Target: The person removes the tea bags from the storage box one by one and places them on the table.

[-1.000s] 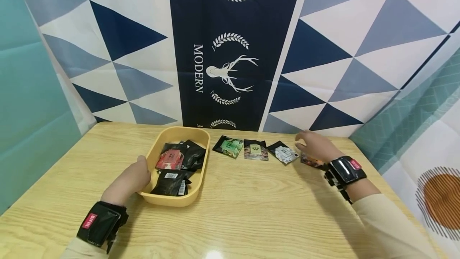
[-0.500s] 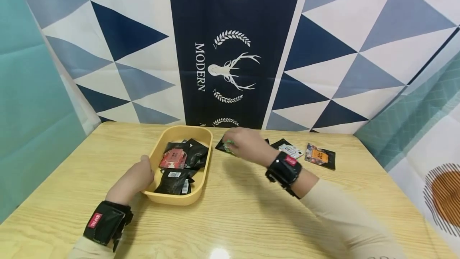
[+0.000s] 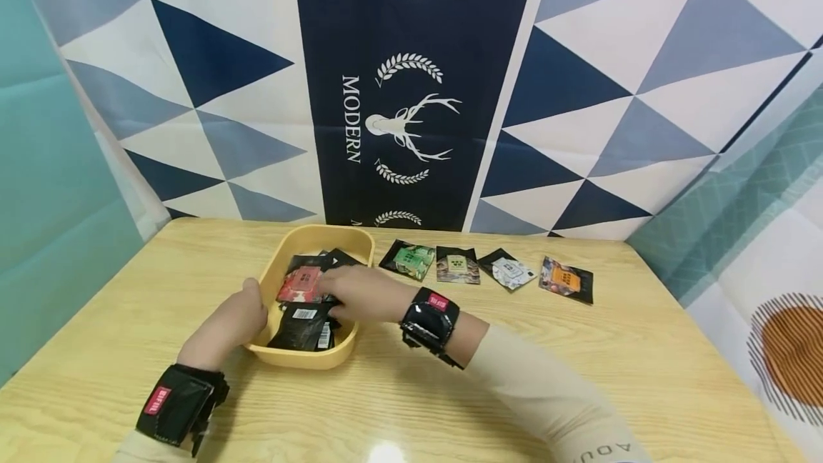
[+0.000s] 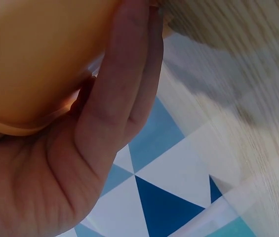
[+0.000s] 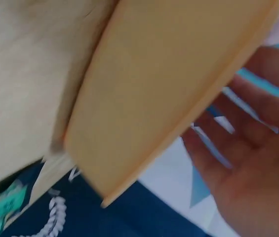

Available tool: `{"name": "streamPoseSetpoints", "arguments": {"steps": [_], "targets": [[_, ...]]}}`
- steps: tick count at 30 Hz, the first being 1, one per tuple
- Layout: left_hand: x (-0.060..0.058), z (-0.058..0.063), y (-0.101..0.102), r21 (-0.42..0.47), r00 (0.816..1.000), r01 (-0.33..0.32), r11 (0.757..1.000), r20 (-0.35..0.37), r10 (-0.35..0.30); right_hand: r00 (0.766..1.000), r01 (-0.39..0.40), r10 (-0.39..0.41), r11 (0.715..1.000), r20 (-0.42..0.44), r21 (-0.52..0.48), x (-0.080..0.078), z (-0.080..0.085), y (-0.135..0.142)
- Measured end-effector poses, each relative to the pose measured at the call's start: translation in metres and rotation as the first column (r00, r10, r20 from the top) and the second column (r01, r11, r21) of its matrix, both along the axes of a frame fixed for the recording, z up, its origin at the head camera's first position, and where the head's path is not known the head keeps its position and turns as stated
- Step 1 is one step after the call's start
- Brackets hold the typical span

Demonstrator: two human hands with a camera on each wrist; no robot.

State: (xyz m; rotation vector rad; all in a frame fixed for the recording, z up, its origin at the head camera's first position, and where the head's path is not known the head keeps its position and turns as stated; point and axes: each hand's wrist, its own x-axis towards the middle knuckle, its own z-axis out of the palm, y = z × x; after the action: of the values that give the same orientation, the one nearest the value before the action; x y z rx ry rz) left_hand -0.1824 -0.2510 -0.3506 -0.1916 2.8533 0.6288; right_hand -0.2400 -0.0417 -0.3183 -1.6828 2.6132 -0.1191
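Note:
A yellow plastic bin stands left of the middle of the table in the head view. My left hand grips its left rim; in the left wrist view the fingers lie along the outer wall. Inside are several small packets, among them a red-labelled packet and a black packet with a barcode. My right hand reaches over the right rim, fingertips among the packets. From the right wrist view, its fingers look spread and loosely extended beyond the bin's wall; the fingertips are hidden there.
Right of the bin, in a row along the table's back, lie a green-labelled packet, a brown packet, a white-labelled packet and an orange-labelled packet. A patterned cloth hangs behind the table.
My right hand has swept left from beside the orange-labelled packet, over the row, and into the bin. The orange-labelled packet now shows whole. My left hand stays on the bin's rim.

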Motion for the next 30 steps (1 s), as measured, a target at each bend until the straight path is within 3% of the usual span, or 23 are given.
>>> {"name": "streamPoseSetpoints", "arguments": {"steps": [5,15,18,24,30], "targets": [[0.004,-0.001,-0.001,-0.003,1.000,0.003,1.000,-0.012,-0.003,0.983,-0.132,0.119,0.988,0.142,0.083,0.008,-0.008,-0.022],[0.006,0.000,0.000,0.015,1.000,0.005,1.000,-0.018,-0.005,0.949,-0.117,0.054,0.975,0.309,0.189,0.009,-0.017,-0.037],[0.006,0.002,0.000,0.012,0.999,0.015,1.000,-0.031,-0.014,0.953,-0.089,0.027,0.977,0.303,0.193,0.009,-0.018,-0.038],[0.006,0.004,0.001,0.006,0.998,0.033,0.999,-0.044,-0.033,0.982,-0.082,0.036,0.966,0.185,0.247,0.012,-0.020,-0.040],[0.005,0.003,0.002,0.014,0.998,0.033,0.999,-0.055,-0.032,0.993,-0.067,0.043,0.970,0.107,0.233,0.016,-0.021,-0.039]]}}
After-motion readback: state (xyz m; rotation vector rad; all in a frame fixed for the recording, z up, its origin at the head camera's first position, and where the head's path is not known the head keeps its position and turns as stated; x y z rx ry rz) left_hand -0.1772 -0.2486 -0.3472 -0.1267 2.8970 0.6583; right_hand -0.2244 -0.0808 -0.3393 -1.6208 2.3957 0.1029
